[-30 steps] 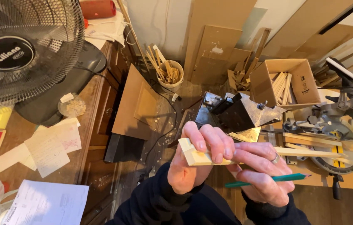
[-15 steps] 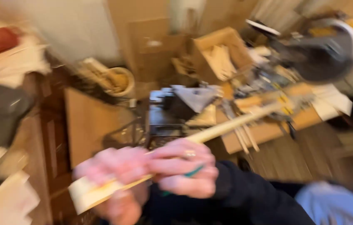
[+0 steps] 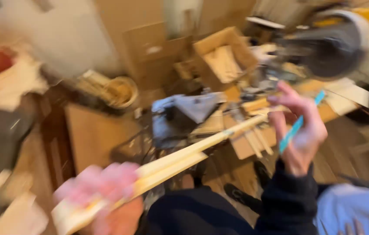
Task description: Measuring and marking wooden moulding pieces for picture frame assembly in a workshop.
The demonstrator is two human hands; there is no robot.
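While blurred by motion, left hand point(image 3: 101, 196) low in the head view, fingers point(image 3: 119, 174) clenched around the near end of a long pale wooden strip point(image 3: 180, 159). Strip slanting up and away from those fingers toward the right hand point(image 3: 299, 130), far end reaching just beside its fingertips; whether touching them, cannot tell. Looks like two thin lengths held together, though too smeared to be sure. Right hand raised, fingers point(image 3: 286, 93) loosely curled, a teal pencil point(image 3: 297, 126) gripped between them and angled up past the palm. Dark sleeve point(image 3: 289, 196) below the right wrist. Beyond the right fingers, a mitre saw point(image 3: 332, 48) with a dark round guard, well apart. Beyond the strip's middle, an open cardboard box point(image 3: 221, 56) holding pale wood pieces, and a heap of grey and tan scraps point(image 3: 193, 109). Farther from the left fingers, a round tub point(image 3: 121, 91) of sticks beside a flat brown board point(image 3: 93, 135). Wooden floor point(image 3: 345, 143) under the right hand.
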